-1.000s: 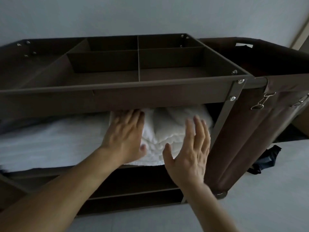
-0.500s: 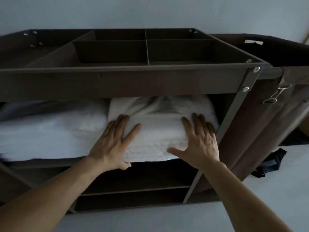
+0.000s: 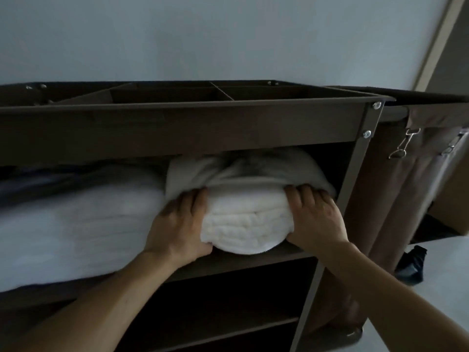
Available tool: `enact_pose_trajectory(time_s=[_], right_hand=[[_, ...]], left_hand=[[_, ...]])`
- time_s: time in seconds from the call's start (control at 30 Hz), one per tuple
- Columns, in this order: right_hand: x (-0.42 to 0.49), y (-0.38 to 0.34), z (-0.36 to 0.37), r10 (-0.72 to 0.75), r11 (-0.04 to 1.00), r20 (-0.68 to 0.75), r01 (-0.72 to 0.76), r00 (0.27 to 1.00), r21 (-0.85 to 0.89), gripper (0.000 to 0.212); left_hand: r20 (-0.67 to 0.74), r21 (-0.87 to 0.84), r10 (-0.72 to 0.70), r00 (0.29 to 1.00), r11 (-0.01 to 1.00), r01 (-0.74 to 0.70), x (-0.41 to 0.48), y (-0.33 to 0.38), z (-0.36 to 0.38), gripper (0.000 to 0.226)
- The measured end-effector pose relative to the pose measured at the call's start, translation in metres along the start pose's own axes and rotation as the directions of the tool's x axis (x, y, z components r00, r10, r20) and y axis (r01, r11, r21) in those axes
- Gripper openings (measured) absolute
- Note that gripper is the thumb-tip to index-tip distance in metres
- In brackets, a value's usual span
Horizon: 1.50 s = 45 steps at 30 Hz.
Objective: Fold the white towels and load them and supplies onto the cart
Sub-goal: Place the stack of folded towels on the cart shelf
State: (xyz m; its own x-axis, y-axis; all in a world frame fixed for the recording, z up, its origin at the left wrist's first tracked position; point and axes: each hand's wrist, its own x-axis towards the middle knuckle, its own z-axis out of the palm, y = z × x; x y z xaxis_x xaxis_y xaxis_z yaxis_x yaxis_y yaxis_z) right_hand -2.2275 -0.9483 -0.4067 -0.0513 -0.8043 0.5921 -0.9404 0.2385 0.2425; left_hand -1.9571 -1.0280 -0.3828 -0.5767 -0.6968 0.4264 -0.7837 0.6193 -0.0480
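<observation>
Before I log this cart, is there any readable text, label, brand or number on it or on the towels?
None. No text shows on the cart, the folded towel under both hands, the white stack beside it, or the brown bag with its metal clips.

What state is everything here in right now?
Folded white towel stack: on the cart's upper shelf, gripped at both sides.
Left hand: closed on the stack.
Right hand: closed on the stack.
Brown divided top tray: contents hidden.
Lower shelves: dark, seemingly bare.
</observation>
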Motion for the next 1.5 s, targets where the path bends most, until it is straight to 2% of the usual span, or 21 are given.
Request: enact_pose_trajectory(time_s=[0.13, 0.27, 0.33, 0.5, 0.6, 0.67, 0.7, 0.73, 0.8, 0.87, 0.93, 1.0, 1.07, 1.13, 1.2, 1.27, 1.33, 1.43, 1.47, 1.5], right_hand=[[-0.021, -0.008, 0.009, 0.018, 1.000, -0.037, -0.018, 0.999, 0.004, 0.077], [0.010, -0.004, 0.001, 0.125, 0.990, -0.070, -0.120, 0.990, 0.073, 0.090], [0.001, -0.006, 0.009, 0.113, 0.990, -0.070, -0.106, 0.991, 0.094, 0.092], [-0.020, -0.011, 0.006, 0.052, 0.994, 0.028, -0.055, 0.998, 0.093, 0.090], [0.003, -0.006, -0.020, 0.051, 0.989, 0.078, -0.061, 0.996, 0.136, 0.078], [0.019, -0.013, -0.033, 0.029, 0.971, 0.066, -0.044, 0.997, 0.234, 0.064], [0.030, -0.016, -0.036, 0.011, 0.961, 0.091, -0.035, 0.996, 0.275, 0.064], [0.043, -0.018, -0.036, -0.005, 0.953, 0.147, -0.040, 0.989, 0.300, 0.066], [0.067, -0.015, -0.030, -0.030, 0.956, 0.281, -0.055, 0.959, 0.290, 0.066], [0.083, -0.005, -0.019, -0.040, 0.966, 0.393, -0.065, 0.918, 0.251, 0.066], [0.087, 0.005, -0.009, -0.003, 0.964, 0.503, -0.131, 0.864, 0.230, 0.074], [0.085, 0.006, 0.001, 0.060, 0.944, 0.537, -0.223, 0.842, 0.245, 0.087], [0.081, 0.001, 0.007, 0.091, 0.931, 0.538, -0.264, 0.838, 0.254, 0.101], [0.076, -0.008, 0.013, 0.080, 0.939, 0.545, -0.246, 0.835, 0.240, 0.106], [0.074, -0.010, 0.013, 0.058, 0.948, 0.554, -0.220, 0.831, 0.231, 0.102], [0.077, -0.005, 0.007, 0.054, 0.945, 0.584, -0.230, 0.810, 0.232, 0.099], [0.087, -0.005, 0.001, 0.048, 0.946, 0.585, -0.225, 0.810, 0.233, 0.105], [0.099, -0.016, -0.001, 0.019, 0.933, 0.557, -0.215, 0.830, 0.289, 0.112], [0.103, -0.022, 0.000, -0.002, 0.931, 0.549, -0.199, 0.836, 0.307, 0.113], [0.108, -0.027, 0.000, -0.028, 0.932, 0.534, -0.171, 0.845, 0.319, 0.114]], left_hand=[[-0.021, 0.017, 0.084, 0.996, 0.996, -0.083, -0.025, 0.003, 0.014, 0.092], [-0.071, -0.052, 0.047, 0.996, 0.997, -0.051, 0.018, 0.002, -0.012, 0.076], [-0.070, -0.046, 0.045, 0.997, 0.998, -0.049, 0.007, 0.000, -0.001, 0.079], [0.079, 0.081, 0.112, 0.991, 0.990, -0.118, -0.031, 0.005, 0.016, 0.087], [-0.039, 0.073, 0.236, 0.971, 0.970, -0.232, -0.007, -0.014, -0.011, 0.063], [-0.107, 0.056, 0.306, 0.946, 0.952, -0.302, 0.014, -0.028, -0.028, 0.060], [-0.118, 0.085, 0.310, 0.944, 0.950, -0.301, 0.026, -0.032, -0.034, 0.062], [-0.082, 0.125, 0.280, 0.956, 0.955, -0.269, 0.038, -0.035, -0.037, 0.064], [0.098, 0.169, 0.101, 0.990, 0.979, -0.117, 0.062, -0.044, -0.035, 0.072], [0.267, 0.088, -0.103, 0.958, 0.993, 0.082, 0.068, -0.054, -0.027, 0.093], [0.312, 0.017, -0.180, 0.933, 0.983, 0.184, 0.051, -0.063, -0.016, 0.106], [0.264, -0.009, -0.176, 0.948, 0.983, 0.185, 0.021, -0.063, -0.006, 0.112], [0.181, 0.094, -0.156, 0.971, 0.985, 0.141, -0.004, -0.056, 0.005, 0.119], [0.136, 0.209, -0.198, 0.971, 0.964, 0.168, -0.014, -0.043, 0.012, 0.125], [0.158, 0.220, -0.238, 0.958, 0.954, 0.201, -0.008, -0.033, 0.008, 0.127], [0.236, 0.187, -0.210, 0.949, 0.968, 0.168, 0.004, -0.031, -0.009, 0.128], [0.234, 0.127, -0.206, 0.950, 0.975, 0.180, 0.019, -0.038, -0.029, 0.125], [-0.018, 0.153, -0.230, 0.973, 0.961, 0.230, 0.052, -0.043, -0.048, 0.099], [-0.074, 0.141, -0.194, 0.978, 0.969, 0.203, 0.070, -0.042, -0.045, 0.086], [-0.057, 0.074, -0.125, 0.991, 0.989, 0.129, 0.086, -0.038, -0.041, 0.072]])
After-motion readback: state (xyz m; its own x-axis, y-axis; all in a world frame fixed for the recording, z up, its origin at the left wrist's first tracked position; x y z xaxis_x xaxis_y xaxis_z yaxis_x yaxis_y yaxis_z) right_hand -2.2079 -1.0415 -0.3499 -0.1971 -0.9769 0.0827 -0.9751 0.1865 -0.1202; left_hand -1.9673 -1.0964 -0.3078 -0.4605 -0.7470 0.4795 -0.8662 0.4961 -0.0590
